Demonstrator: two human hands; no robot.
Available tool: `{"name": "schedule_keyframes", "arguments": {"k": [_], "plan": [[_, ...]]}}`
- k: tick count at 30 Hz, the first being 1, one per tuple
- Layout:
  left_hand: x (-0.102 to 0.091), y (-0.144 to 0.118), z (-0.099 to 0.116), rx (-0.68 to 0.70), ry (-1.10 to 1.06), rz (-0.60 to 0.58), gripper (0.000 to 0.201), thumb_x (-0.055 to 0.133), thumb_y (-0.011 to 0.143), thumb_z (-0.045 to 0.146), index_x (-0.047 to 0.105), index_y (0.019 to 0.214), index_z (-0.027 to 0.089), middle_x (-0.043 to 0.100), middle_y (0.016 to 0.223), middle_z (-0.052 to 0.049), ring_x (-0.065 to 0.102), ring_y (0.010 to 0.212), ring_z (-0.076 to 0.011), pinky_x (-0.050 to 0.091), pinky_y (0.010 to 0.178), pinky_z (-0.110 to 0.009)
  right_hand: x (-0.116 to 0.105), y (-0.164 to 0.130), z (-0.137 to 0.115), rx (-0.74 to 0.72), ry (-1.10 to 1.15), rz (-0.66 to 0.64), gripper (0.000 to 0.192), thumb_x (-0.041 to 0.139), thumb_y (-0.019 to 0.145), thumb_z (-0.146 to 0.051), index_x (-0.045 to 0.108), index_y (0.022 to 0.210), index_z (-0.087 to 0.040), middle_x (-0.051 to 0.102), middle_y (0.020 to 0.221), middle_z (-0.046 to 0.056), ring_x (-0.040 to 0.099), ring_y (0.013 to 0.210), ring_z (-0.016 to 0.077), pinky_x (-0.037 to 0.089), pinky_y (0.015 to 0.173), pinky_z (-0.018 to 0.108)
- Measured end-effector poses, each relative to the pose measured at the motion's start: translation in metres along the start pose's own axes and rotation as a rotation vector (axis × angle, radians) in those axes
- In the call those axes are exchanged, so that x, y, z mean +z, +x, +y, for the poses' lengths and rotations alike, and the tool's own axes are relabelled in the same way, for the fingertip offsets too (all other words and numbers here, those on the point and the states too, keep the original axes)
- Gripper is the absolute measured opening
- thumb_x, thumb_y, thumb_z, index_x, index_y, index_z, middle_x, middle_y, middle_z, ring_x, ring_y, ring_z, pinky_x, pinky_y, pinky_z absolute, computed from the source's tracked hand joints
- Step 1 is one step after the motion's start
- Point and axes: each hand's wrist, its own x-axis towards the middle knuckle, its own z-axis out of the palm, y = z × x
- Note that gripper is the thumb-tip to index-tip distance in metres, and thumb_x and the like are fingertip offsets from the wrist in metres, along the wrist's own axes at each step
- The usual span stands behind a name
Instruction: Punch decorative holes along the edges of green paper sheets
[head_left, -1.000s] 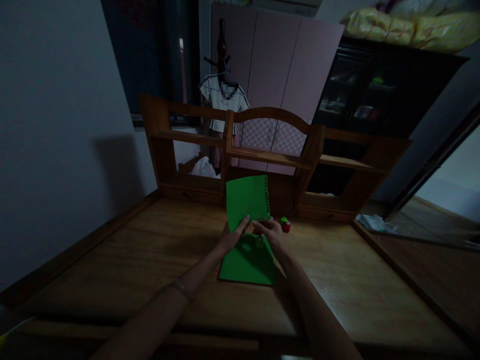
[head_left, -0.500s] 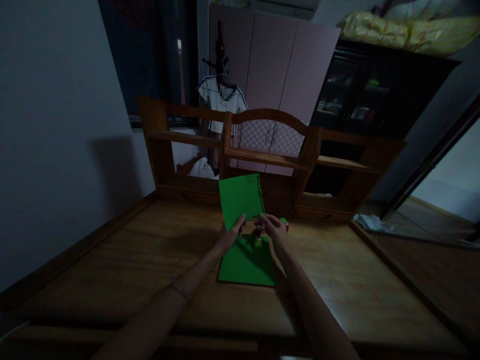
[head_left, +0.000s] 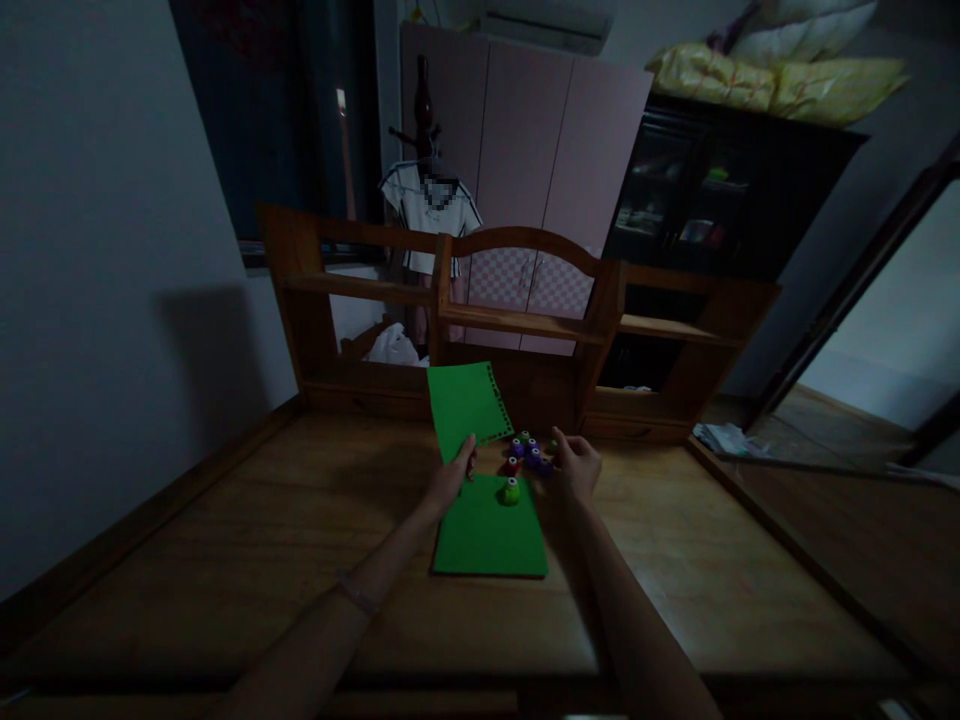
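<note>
Green sheet raised, small punches beside it

The left hand (head_left: 450,478) pinches a green sheet (head_left: 465,408) upright by its lower edge, notched side showing, above another sheet (head_left: 487,535) flat on the worktop (head_left: 225,540); the right hand (head_left: 577,468), fingers loosely spread, touches the small punches (head_left: 525,455).

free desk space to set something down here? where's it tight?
Bare wood on the desk left of the flat green sheet, toward the wall, and right of it toward the desk's right edge. Crowded behind the sheet: small punches cluster between the left hand, holding the raised sheet, and the right hand.
</note>
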Motion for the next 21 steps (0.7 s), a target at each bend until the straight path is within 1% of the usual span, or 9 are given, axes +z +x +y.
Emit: {"name": "schedule_keyframes", "arguments": {"k": [2, 3, 7, 10, 14, 17, 21], "plan": [[-0.003, 0.005, -0.003, -0.024, -0.001, 0.041, 0.05, 0.049, 0.07, 0.066, 0.055, 0.063, 0.017, 0.049, 0.056, 0.002, 0.047, 0.05, -0.011, 0.039, 0.051, -0.022, -0.001, -0.001, -0.002, 0.018, -0.041, -0.003, 0.043, 0.06, 0.069, -0.057, 0.067, 0.071, -0.015, 0.065, 0.064, 0.008, 0.058, 0.061, 0.0218, 0.042, 0.055, 0.029], [-0.004, 0.007, -0.005, -0.035, -0.005, 0.059, 0.05, 0.049, 0.069, 0.066, 0.056, 0.064, 0.017, 0.049, 0.055, 0.002, 0.047, 0.049, -0.0112, 0.039, 0.051, -0.022, -0.001, -0.002, -0.002, 0.013, -0.057, -0.005, 0.042, 0.06, 0.069, -0.056, 0.067, 0.071, -0.015, 0.065, 0.064, 0.008, 0.058, 0.061, 0.0218, 0.042, 0.055, 0.029], [-0.006, 0.016, -0.015, -0.049, -0.05, 0.096, 0.051, 0.053, 0.065, 0.067, 0.057, 0.064, 0.015, 0.049, 0.054, 0.002, 0.047, 0.047, -0.0106, 0.039, 0.048, -0.022, 0.0, -0.002, -0.001, -0.076, -0.105, 0.003, 0.032, 0.058, 0.071, -0.045, 0.068, 0.079, -0.015, 0.067, 0.071, 0.007, 0.06, 0.068, 0.0218, 0.043, 0.061, 0.029], [-0.007, 0.02, -0.02, -0.053, -0.056, 0.107, 0.052, 0.054, 0.063, 0.067, 0.058, 0.063, 0.015, 0.05, 0.053, 0.002, 0.046, 0.045, -0.0096, 0.038, 0.047, -0.022, 0.001, -0.002, 0.002, -0.127, -0.181, 0.025, 0.026, 0.055, 0.071, -0.037, 0.068, 0.079, -0.016, 0.068, 0.074, 0.007, 0.06, 0.071, 0.0215, 0.043, 0.063, 0.028], [-0.007, 0.021, -0.023, -0.06, -0.03, 0.085, 0.051, 0.053, 0.065, 0.066, 0.058, 0.062, 0.015, 0.049, 0.052, 0.002, 0.047, 0.045, -0.0095, 0.038, 0.047, -0.021, 0.0, -0.002, 0.006, -0.181, -0.325, 0.033, 0.025, 0.052, 0.075, -0.034, 0.066, 0.084, -0.017, 0.068, 0.079, 0.007, 0.06, 0.073, 0.0211, 0.041, 0.064, 0.027], [-0.007, 0.02, -0.023, -0.056, -0.02, 0.074, 0.052, 0.052, 0.066, 0.067, 0.057, 0.062, 0.015, 0.049, 0.051, 0.002, 0.046, 0.045, -0.0096, 0.038, 0.047, -0.021, 0.001, -0.003, 0.009, -0.201, -0.478, -0.01, 0.027, 0.049, 0.08, -0.038, 0.065, 0.088, -0.018, 0.067, 0.082, 0.007, 0.06, 0.074, 0.0207, 0.039, 0.062, 0.026], [-0.007, 0.017, -0.019, -0.074, 0.006, 0.074, 0.053, 0.051, 0.065, 0.068, 0.057, 0.063, 0.016, 0.048, 0.05, 0.003, 0.046, 0.045, -0.0105, 0.038, 0.048, -0.022, 0.007, -0.006, 0.015, -0.237, -0.717, -0.127, 0.033, 0.046, 0.085, -0.044, 0.065, 0.085, -0.017, 0.065, 0.083, 0.008, 0.058, 0.076, 0.0197, 0.034, 0.061, 0.025]]}}
